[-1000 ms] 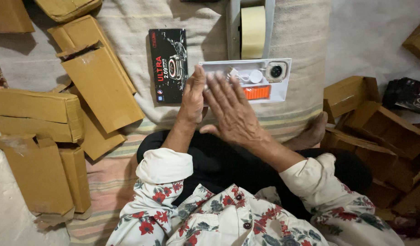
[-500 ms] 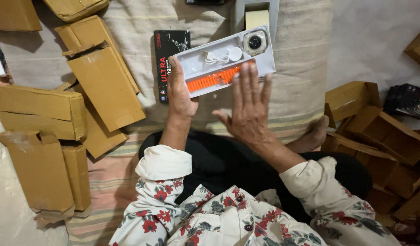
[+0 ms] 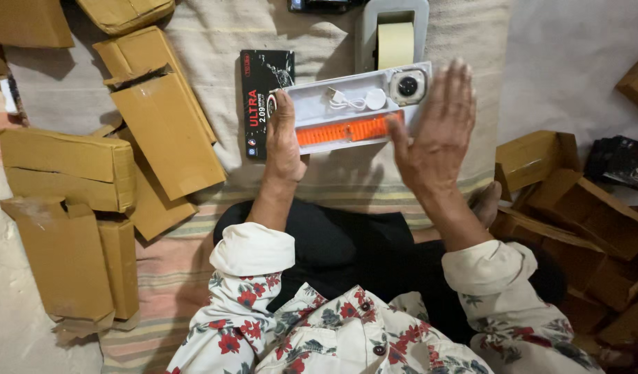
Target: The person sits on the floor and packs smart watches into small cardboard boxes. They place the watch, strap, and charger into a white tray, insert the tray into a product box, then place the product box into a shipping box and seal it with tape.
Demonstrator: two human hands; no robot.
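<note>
Along the left side of the frame lie flat brown cardboard cartons [image 3: 163, 125], some overlapping on the striped cloth. Upper centre, a black printed box [image 3: 258, 97] lies flat on the cloth. The left hand [image 3: 284, 142] grips the left end of the white tray [image 3: 319, 107] from below, thumb over its edge, lifting it tilted. In it sit a white coiled cable [image 3: 353, 100], an orange strap [image 3: 343, 129] and a square watch body [image 3: 408, 86]. The right hand [image 3: 437, 131] is spread open at the tray's right end; whether it touches, I cannot tell. Held by one end only, the tray could tip and spill those loose parts, I'd say. Behind it stands a tape dispenser [image 3: 394, 34]; more cartons [image 3: 575, 201] crowd the right.
</note>
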